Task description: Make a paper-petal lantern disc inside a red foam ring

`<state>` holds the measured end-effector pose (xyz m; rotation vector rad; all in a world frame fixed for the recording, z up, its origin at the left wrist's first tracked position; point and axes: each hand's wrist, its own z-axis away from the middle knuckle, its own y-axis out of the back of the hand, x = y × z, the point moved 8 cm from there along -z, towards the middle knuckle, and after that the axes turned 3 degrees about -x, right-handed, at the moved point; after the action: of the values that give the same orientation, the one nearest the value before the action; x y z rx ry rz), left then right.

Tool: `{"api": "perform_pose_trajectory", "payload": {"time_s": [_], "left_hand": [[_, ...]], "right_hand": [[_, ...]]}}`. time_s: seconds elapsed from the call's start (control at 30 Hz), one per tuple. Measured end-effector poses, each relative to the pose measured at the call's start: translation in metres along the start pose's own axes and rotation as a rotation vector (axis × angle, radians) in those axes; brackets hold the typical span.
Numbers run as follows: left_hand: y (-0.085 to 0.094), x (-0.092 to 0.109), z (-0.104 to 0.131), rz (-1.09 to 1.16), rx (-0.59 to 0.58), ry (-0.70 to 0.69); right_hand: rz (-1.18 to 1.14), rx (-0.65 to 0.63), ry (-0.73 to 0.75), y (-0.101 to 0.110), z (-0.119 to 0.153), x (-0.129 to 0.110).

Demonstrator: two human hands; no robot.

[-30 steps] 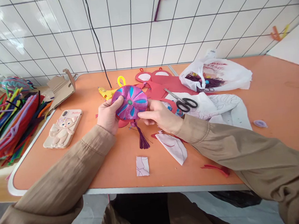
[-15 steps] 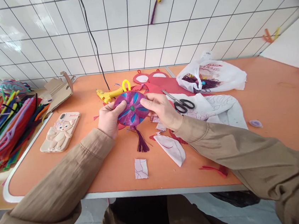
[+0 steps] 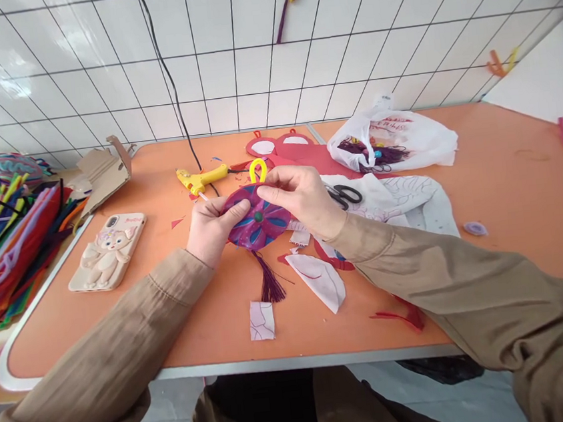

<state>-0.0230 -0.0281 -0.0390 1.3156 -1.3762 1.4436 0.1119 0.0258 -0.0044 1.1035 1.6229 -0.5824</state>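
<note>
Between my hands is a round purple and blue felt ornament (image 3: 259,230) with a flower pattern and a green centre. A yellow loop (image 3: 258,170) stands up from its top edge, and a dark purple tassel (image 3: 270,279) hangs from the bottom. My left hand (image 3: 215,224) pinches the left side, thumb on the front. My right hand (image 3: 297,196) is closed on the upper right edge, close by the yellow loop; its thumb lies on the front. The fingers behind the ornament are hidden.
A yellow glue gun (image 3: 202,178), black-handled scissors (image 3: 345,195) and a white plastic bag (image 3: 405,141) lie behind. A phone (image 3: 108,251) and pipe cleaners (image 3: 18,245) are at left. Fabric scraps (image 3: 318,281) lie near the front; red felt (image 3: 306,161) is at the back.
The ornament has turned slightly and come a little lower and to the right. My right hand has shifted from its right side up toward the yellow loop. The left hand keeps its grip.
</note>
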Motion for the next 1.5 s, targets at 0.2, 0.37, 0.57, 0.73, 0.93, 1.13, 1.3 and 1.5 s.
{"api": "perform_pose_trajectory", "payload": {"time_s": [0.2, 0.37, 0.57, 0.73, 0.93, 1.13, 1.3, 1.5], "left_hand": [[0.0006, -0.0014, -0.0004, 0.043, 0.011, 0.006], [0.0022, -0.0061, -0.0008, 0.058, 0.014, 0.048], [0.0033, -0.0058, -0.0002, 0.053, 0.007, 0.038], [0.0015, -0.0030, 0.0000, 0.046, 0.017, 0.014], [0.0039, -0.0067, -0.0002, 0.061, 0.024, 0.027], [0.0025, -0.0042, -0.0015, 0.047, 0.009, -0.007], [0.0021, -0.0058, -0.0020, 0.049, 0.006, 0.005], [0.0037, -0.0062, -0.0010, 0.062, 0.012, 0.012]], "right_hand": [[-0.078, 0.016, -0.060, -0.0016, 0.0021, 0.0040], [-0.112, 0.022, -0.047, -0.0025, 0.0018, 0.0044], [-0.074, 0.017, -0.047, -0.0020, 0.0016, 0.0051], [-0.029, 0.016, -0.059, -0.0018, 0.0029, 0.0029], [-0.085, -0.013, -0.059, -0.0042, 0.0027, 0.0057], [-0.038, 0.003, -0.034, -0.0023, 0.0029, 0.0075], [-0.055, 0.011, -0.043, -0.0027, 0.0036, 0.0067], [-0.074, 0.010, -0.057, -0.0039, 0.0035, 0.0078]]}}
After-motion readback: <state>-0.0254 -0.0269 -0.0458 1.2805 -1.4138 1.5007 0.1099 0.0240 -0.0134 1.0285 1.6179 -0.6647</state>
